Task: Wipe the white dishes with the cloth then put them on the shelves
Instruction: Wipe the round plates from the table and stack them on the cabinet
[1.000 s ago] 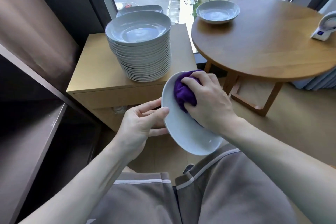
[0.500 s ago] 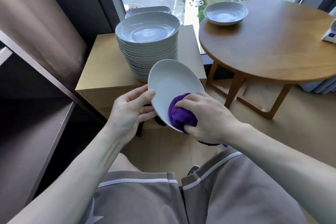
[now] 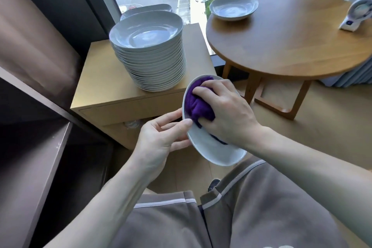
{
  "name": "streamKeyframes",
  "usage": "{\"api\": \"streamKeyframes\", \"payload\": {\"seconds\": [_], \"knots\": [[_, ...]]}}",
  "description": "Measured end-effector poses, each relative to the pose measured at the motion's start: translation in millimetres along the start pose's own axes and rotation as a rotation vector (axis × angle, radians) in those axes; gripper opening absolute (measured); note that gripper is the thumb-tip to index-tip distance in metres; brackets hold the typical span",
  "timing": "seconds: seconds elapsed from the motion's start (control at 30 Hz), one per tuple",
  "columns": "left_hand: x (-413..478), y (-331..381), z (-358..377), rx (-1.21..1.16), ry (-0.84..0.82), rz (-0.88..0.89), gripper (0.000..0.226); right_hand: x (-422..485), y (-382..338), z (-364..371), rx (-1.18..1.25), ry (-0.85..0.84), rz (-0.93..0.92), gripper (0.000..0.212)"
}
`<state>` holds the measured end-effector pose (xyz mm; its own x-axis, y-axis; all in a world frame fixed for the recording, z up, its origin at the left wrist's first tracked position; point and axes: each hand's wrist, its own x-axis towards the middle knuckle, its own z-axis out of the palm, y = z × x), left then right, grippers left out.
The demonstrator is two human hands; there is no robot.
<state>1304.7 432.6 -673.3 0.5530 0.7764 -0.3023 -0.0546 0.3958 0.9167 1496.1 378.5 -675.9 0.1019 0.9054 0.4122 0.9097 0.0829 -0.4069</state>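
Nearest, above the lap, the left hand (image 3: 161, 139) is holding the white dish (image 3: 213, 151) by its left rim. The thumb is lying on the inner face and the fingers (image 3: 167, 116) are curling behind it. The right hand (image 3: 225, 112) is clenching the purple cloth (image 3: 198, 104) in its fingers and pressing it into the upper part of the dish. 0.5 s ago the cloth was at the lower edge, so it has travelled up across the dish, and the dish is now sitting lower. At the left a dark shelf (image 3: 30, 167) is standing. Farther, a tall stack of dishes (image 3: 151, 60) is resting on the tabletop of a wooden cabinet (image 3: 104, 86), with a 2nd stack (image 3: 145, 9) behind. Beyond, 1 dish (image 3: 233, 7) is sitting on the round tabletop (image 3: 291, 42).
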Motion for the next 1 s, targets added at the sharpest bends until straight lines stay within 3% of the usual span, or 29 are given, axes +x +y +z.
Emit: {"api": "streamKeyframes", "payload": {"seconds": [0.17, 0.4, 0.63, 0.73, 0.83, 0.9, 1.0], "knots": [[0.1, 3.4, -1.8, -0.013, 0.052, -0.002, 0.054, 7.2, 18.6, -3.4, -0.111, -0.094, 0.2, 0.055], [7.0, 19.1, -20.9, -0.044, 0.133, 0.052, 0.052, 3.5, 15.6, -0.9, -0.138, -0.319, 0.276, 0.042], [11.9, 20.0, -26.9, -0.039, 0.128, 0.077, 0.055, 1.4, -5.8, -2.3, 0.218, -0.367, 0.38, 0.031], [13.6, 18.5, -24.6, -0.041, 0.115, 0.085, 0.065, -4.7, -20.6, -0.7, 0.356, -0.366, 0.329, 0.029], [14.2, 16.2, -24.7, -0.029, 0.077, 0.078, 0.038, -10.6, -31.0, 0.6, 0.45, -0.313, 0.247, 0.028], [13.6, 16.1, -24.0, -0.017, 0.057, 0.066, 0.032, -12.2, -33.1, 1.3, 0.465, -0.251, 0.18, 0.031], [11.3, 19.5, -21.9, -0.017, 0.021, 0.055, 0.05, -12.0, -31.0, -0.2, 0.425, -0.179, 0.075, 0.042]]}}
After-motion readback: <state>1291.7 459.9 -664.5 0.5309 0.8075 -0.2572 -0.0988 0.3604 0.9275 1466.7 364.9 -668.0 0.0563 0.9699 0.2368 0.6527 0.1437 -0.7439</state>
